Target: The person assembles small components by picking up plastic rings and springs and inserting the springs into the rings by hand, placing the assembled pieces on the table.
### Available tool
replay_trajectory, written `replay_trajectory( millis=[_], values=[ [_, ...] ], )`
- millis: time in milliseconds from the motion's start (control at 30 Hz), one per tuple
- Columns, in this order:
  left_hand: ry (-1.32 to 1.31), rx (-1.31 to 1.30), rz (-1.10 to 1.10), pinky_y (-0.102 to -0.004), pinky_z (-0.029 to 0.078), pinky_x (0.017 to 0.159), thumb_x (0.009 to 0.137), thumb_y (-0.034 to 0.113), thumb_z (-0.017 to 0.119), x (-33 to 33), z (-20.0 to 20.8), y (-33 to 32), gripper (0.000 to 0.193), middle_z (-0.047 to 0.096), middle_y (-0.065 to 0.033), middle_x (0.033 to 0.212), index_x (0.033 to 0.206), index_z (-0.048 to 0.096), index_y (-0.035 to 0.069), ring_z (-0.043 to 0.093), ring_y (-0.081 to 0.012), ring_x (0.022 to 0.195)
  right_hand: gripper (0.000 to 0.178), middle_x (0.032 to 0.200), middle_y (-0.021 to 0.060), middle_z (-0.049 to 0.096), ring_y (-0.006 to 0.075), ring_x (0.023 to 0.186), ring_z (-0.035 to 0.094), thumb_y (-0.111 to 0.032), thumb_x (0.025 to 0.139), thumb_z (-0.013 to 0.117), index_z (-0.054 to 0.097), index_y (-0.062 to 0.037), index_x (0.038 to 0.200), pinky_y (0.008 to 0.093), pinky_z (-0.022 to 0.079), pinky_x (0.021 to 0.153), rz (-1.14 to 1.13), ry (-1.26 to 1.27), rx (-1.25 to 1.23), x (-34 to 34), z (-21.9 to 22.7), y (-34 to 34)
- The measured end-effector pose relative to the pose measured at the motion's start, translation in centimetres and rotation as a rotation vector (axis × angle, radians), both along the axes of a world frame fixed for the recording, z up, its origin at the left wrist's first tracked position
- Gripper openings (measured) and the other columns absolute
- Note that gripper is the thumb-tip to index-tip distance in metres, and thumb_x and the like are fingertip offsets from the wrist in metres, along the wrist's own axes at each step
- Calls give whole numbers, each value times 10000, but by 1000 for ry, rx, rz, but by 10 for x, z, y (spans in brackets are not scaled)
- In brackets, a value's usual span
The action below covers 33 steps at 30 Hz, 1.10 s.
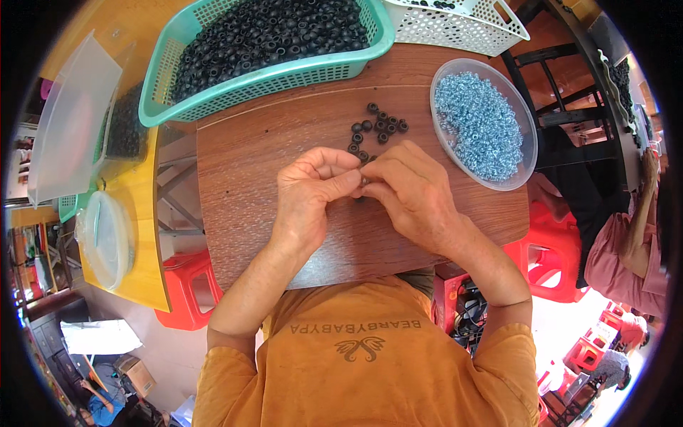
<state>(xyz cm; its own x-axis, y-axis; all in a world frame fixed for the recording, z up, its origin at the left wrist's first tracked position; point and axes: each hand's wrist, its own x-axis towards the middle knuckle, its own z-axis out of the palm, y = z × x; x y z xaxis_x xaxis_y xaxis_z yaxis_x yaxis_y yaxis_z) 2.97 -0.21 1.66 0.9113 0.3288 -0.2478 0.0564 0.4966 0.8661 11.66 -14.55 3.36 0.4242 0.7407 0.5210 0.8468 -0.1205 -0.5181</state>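
Over the middle of the brown wooden table [245,192], my left hand [307,186] and my right hand [413,193] meet at their fingertips. Both are closed in a pinch. A small dark bit shows between the fingers, mostly hidden by them. Just beyond the fingertips lies a loose cluster of small black round pieces with holes [382,127], a few of them partly covered by my hands. Off to the right stands a round clear plastic tub [528,153] full of tiny pale-blue translucent pieces [478,124].
A green basket [267,87] heaped with black ring-like pieces [270,35] sits at the table's far edge, beside a white perforated basket [462,30]. Red stools [186,288] flank the table. A yellow table [131,242] with clear containers stands left. Another person [626,249] is at far right.
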Motion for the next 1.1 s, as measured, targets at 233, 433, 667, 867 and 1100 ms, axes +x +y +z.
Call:
replay_trajectory(
  millis=[233, 433, 667, 867, 1100],
  values=[
    [2, -59, 57, -236, 515, 648, 815, -42, 641, -8, 1, -7, 141, 648, -81, 805, 950, 603, -30, 609, -126, 692, 169, 748, 106, 571, 281, 682, 539, 7, 679, 708, 616, -19, 818, 365, 432, 568, -29, 161, 143, -7, -11, -3],
    [-90, 176, 82, -188, 457, 601, 875, 66, 622, -13, -3, -16, 154, 617, -24, 780, 1004, 589, -11, 561, -68, 684, 141, 730, 103, 566, 274, 668, 539, 0, 699, 705, 605, -15, 797, 352, 427, 569, -27, 280, 153, -11, -15, -3],
    [59, 5, -15, -184, 428, 560, 901, 157, 607, -12, -2, -11, 192, 610, -18, 781, 996, 582, -8, 560, -65, 668, 104, 710, 78, 569, 218, 656, 545, -10, 729, 692, 616, -12, 800, 312, 423, 572, -44, 498, 189, -18, -20, -7],
    [-42, -4, 58, -184, 459, 629, 895, 124, 617, -13, -6, -15, 196, 620, -50, 830, 1029, 567, -10, 578, -84, 711, 63, 771, 12, 629, 76, 717, 556, -56, 832, 652, 639, 5, 839, 233, 450, 633, -140, 1060, 180, -24, -17, -10],
    [-178, 283, 98, -199, 474, 716, 825, 2, 675, -27, -8, -16, 293, 608, -33, 915, 1100, 574, 19, 565, -80, 755, 93, 803, 22, 637, 58, 739, 550, -71, 838, 658, 642, 14, 870, 212, 453, 669, -49, 1361, 235, -23, -15, -9]
  ],
)
